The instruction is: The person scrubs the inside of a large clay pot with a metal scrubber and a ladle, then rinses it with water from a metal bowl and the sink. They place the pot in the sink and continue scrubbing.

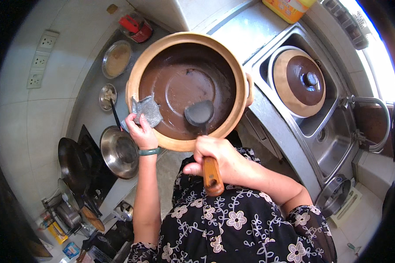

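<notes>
A large earthenware pot (191,85) with a brown glazed inside and a tan rim is right in front of me. My left hand (143,133) pinches a grey mesh cloth (147,111) against the pot's near-left rim. My right hand (219,157) is wrapped around the wooden handle (212,179) of a spatula. Its dark blade (199,113) is inside the pot, over the near-right part of the floor; I cannot tell if it touches. A few small dark marks and wet-looking streaks show on the pot's inner surface.
On the right, a steel double sink (332,157) holds a white basin with a brown-and-tan pot lid (299,82). To the left are a steel bowl (120,153), a small dish (108,97), a bowl of brownish liquid (117,59) and a wok (73,166) on a black cooktop.
</notes>
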Available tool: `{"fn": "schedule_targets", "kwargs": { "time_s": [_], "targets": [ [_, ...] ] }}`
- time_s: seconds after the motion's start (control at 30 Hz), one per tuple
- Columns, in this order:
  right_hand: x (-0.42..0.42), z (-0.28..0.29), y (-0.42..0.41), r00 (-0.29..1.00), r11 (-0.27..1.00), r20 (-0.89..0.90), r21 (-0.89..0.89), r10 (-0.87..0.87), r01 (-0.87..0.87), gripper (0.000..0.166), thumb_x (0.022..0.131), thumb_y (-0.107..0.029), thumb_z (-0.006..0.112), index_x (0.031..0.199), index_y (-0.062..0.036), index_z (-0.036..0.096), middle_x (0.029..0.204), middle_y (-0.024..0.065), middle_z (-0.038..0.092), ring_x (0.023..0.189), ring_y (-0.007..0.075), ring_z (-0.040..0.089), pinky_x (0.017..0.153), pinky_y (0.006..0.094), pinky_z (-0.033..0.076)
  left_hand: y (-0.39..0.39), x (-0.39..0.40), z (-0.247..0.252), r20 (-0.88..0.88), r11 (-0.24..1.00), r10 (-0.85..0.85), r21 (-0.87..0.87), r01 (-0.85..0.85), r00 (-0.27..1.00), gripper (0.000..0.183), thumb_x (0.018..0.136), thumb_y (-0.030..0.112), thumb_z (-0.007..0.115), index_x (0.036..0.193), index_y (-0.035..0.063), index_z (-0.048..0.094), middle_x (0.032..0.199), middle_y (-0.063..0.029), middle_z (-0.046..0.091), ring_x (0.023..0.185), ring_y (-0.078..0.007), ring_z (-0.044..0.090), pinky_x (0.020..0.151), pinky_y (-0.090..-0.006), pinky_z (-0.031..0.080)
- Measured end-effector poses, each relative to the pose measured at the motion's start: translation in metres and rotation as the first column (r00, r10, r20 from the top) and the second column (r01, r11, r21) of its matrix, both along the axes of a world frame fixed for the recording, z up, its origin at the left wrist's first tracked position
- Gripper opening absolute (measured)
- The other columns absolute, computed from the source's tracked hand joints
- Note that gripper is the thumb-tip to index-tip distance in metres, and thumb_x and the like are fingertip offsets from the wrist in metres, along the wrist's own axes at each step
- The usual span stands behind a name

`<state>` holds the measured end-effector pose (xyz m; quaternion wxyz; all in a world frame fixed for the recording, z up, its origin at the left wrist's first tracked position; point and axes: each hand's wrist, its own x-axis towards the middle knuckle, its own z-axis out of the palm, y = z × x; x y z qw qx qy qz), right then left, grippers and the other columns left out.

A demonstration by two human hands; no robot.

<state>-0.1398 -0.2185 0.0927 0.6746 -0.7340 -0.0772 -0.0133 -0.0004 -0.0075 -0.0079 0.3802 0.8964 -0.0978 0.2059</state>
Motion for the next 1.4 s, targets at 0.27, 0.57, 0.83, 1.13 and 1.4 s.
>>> {"fn": "schedule_targets", "kwargs": {
  "time_s": [0.27, 0.57, 0.83, 1.13, 1.4],
  "targets": [
    [-0.001, 0.008, -0.031, 0.995, 0.995, -0.024, 0.009, 0.099, -0.099, 0.040, 0.072, -0.029, 0.074, 0.066, -0.0051, 0.043, 0.063, 0.0109, 0.049, 0.061, 0.0284, 0.053, 0.055, 0.0372, 0.042, -0.004, -0.002, 0.002, -0.072, 0.998, 0.028, -0.049, -0.032, 0.997, 0.020, 0.087, 0.009, 0.055, 0.101, -0.0022, 0.046, 0.094, -0.0144, 0.051, 0.087, -0.0251, 0.047, 0.081, -0.0363, 0.039],
    [0.012, -0.009, -0.038, 0.989, 0.995, 0.117, -0.061, 0.087, -0.080, 0.036, 0.072, -0.026, 0.073, 0.067, -0.0049, 0.044, 0.064, 0.0105, 0.050, 0.065, 0.0298, 0.053, 0.057, 0.0375, 0.043, -0.003, -0.001, 0.002, -0.044, 0.999, 0.032, 0.042, -0.030, 0.999, 0.019, 0.087, 0.007, 0.054, 0.101, -0.0015, 0.045, 0.092, -0.0143, 0.049, 0.084, -0.0252, 0.048, 0.078, -0.0346, 0.040],
    [0.063, -0.043, -0.036, 0.972, 0.999, 0.231, 0.008, 0.036, -0.038, 0.035, 0.074, -0.023, 0.071, 0.064, -0.0046, 0.043, 0.063, 0.0117, 0.048, 0.062, 0.0292, 0.052, 0.056, 0.0373, 0.042, -0.006, 0.000, 0.005, -0.036, 0.996, 0.019, 0.090, -0.015, 0.999, 0.018, 0.087, 0.007, 0.052, 0.100, -0.0012, 0.044, 0.091, -0.0141, 0.049, 0.082, -0.0258, 0.049, 0.076, -0.0352, 0.041],
    [0.082, -0.038, -0.024, 0.969, 0.995, 0.246, 0.102, -0.029, 0.004, 0.036, 0.072, -0.019, 0.075, 0.064, -0.0050, 0.042, 0.062, 0.0086, 0.047, 0.058, 0.0242, 0.048, 0.053, 0.0344, 0.040, -0.009, -0.001, 0.008, -0.030, 0.991, 0.023, 0.129, -0.019, 0.999, 0.018, 0.087, 0.008, 0.052, 0.100, -0.0014, 0.044, 0.091, -0.0156, 0.049, 0.083, -0.0279, 0.049, 0.077, -0.0367, 0.041],
    [0.083, -0.032, -0.024, 0.979, 0.990, 0.192, 0.134, -0.067, 0.042, 0.034, 0.074, -0.015, 0.074, 0.065, -0.0047, 0.043, 0.061, 0.0072, 0.045, 0.054, 0.0177, 0.046, 0.049, 0.0306, 0.037, -0.007, 0.000, 0.006, -0.003, 0.991, 0.024, 0.134, -0.023, 1.000, 0.019, 0.086, 0.009, 0.053, 0.100, -0.0014, 0.045, 0.090, -0.0159, 0.050, 0.082, -0.0299, 0.050, 0.076, -0.0376, 0.041]
  ]
}}
